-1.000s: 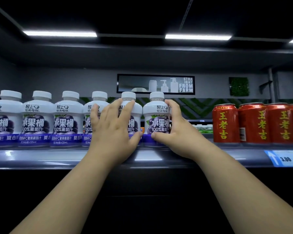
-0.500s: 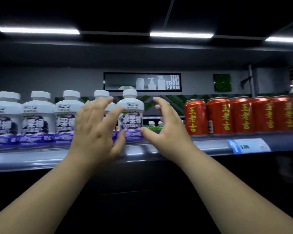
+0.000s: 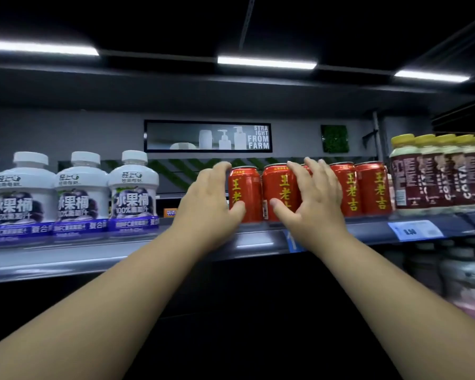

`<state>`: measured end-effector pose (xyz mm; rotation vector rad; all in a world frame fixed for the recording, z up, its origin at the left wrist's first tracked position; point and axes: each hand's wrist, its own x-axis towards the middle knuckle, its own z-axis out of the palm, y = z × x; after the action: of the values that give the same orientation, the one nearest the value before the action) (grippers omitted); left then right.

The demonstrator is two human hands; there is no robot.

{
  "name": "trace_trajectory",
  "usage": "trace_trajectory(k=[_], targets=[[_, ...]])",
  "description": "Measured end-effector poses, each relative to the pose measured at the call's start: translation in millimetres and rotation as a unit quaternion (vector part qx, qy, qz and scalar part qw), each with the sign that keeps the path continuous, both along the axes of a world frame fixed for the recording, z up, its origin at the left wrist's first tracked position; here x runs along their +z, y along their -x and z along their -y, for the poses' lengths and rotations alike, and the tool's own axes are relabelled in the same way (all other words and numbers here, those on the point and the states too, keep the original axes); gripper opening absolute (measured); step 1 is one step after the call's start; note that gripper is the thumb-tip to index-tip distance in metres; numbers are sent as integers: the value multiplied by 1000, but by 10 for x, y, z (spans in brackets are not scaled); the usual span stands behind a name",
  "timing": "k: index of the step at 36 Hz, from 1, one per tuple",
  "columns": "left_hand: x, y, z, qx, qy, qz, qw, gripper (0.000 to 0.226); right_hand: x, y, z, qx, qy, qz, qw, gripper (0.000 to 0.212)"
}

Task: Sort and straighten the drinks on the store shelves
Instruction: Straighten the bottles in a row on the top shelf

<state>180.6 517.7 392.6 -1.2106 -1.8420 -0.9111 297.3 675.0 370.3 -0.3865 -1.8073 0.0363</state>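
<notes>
A row of red cans with yellow characters stands on the shelf, right of centre. My left hand cups the leftmost red can, fingers round its left side and thumb on its front. My right hand holds the second red can, thumb on its front and fingers spread over the can behind it. Two more red cans stand free to the right. White grape juice bottles with purple labels line the left part of the shelf.
Dark red bottles with yellow caps stand at the far right of the same shelf. A blue price tag hangs on the shelf lip. Blurred bottles fill the lower shelf at right. A gap separates the white bottles from the cans.
Both hands let go of the white juice bottles and moved right along the shelf to the red cans. The view has turned right, bringing the yellow-capped bottles into sight.
</notes>
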Motion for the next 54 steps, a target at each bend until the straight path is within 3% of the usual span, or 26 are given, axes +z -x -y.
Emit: trace_trajectory(k=[4, 8, 12, 18, 22, 27, 54], targets=[[64, -48, -249, -5, -23, 110, 994, 87, -14, 70, -44, -37, -10, 31, 999, 84], [35, 3, -304, 14, 46, 148, 988, 100, -42, 105, -88, -62, 0, 58, 996, 86], [16, 23, -288, 37, 94, 124, 987, 103, -41, 114, -91, -69, -14, 62, 996, 86], [-29, 3, -244, 18, 13, 103, 994, 103, -47, 70, -86, -52, -12, 57, 997, 83], [-24, -4, -262, 24, 47, 109, 993, 89, -40, 61, -83, -53, -6, 62, 997, 85], [-28, 15, -285, 43, 73, 101, 991, 93, -40, 41, -76, -40, -2, 61, 997, 82], [-95, 19, -320, 97, 28, 32, 994, 95, -114, 87, -137, -37, -39, -6, 999, 72]])
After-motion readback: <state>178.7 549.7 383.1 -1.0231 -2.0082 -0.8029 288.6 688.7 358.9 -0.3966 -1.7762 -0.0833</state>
